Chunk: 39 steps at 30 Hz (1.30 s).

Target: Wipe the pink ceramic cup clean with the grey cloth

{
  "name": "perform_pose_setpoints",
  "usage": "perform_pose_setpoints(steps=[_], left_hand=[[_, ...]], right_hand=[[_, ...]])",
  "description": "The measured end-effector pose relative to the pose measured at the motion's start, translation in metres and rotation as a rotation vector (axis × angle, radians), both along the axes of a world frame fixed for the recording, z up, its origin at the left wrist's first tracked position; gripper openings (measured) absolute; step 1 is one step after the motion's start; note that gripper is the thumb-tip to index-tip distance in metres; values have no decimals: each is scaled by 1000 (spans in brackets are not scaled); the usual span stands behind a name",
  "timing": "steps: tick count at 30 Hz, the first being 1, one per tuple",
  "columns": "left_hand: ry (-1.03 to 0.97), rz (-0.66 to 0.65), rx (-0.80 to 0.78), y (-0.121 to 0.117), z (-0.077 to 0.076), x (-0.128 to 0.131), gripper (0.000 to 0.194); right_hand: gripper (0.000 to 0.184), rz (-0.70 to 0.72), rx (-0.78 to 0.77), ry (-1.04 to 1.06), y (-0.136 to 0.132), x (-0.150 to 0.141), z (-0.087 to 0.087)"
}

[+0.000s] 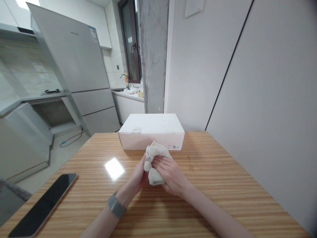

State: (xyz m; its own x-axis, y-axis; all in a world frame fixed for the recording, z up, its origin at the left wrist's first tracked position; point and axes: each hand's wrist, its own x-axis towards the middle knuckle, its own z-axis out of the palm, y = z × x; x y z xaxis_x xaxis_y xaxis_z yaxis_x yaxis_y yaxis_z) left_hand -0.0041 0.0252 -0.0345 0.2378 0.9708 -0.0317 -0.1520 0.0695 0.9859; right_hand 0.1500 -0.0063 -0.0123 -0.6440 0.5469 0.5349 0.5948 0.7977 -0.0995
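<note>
A bunched white cloth (158,152) is held between my two hands over the wooden table, just in front of a white box. My right hand (170,172) lies over the cloth with its fingers bent together, gripping it from the right. From the left, my left hand (140,175) closes against the cloth; its fingers are mostly hidden behind the folds. A small reddish patch shows under the cloth by my left palm, and I cannot tell whether it is skin or an object. A grey band is around my left wrist.
The closed white box (152,140) stands at the table's far edge. A black phone (44,205) lies at the near left of the wood-grain table (223,185). Beyond are a tall fridge (71,59), a sink counter, a bare concrete column and a white wall on the right.
</note>
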Motion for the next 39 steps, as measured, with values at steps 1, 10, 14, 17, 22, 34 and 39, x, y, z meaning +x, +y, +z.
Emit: perform_pose_setpoints(steps=[1, 10, 14, 17, 22, 34, 39], left_hand=[[-41, -9, -32, -1, 0, 2, 55], [-729, -156, -260, -15, 20, 19, 41], [-581, -226, -256, -10, 24, 6, 37], [-345, -264, -266, -3, 27, -9, 46], [-201, -192, -175, 5, 28, -21, 34], [-316, -431, -109, -8, 12, -7, 48], [-421, -370, -250, -11, 22, 1, 46]], right_hand=[[52, -29, -7, 8, 2, 0, -2], [33, -27, 108, 99, 7, 8, 9], [35, 64, 146, 60, 6, 17, 11], [36, 125, 164, 21, 4, 15, 9], [34, 187, 147, -65, 2, 5, 5], [31, 80, -59, 319, 11, 24, 8], [31, 90, 52, 202, 10, 24, 7]])
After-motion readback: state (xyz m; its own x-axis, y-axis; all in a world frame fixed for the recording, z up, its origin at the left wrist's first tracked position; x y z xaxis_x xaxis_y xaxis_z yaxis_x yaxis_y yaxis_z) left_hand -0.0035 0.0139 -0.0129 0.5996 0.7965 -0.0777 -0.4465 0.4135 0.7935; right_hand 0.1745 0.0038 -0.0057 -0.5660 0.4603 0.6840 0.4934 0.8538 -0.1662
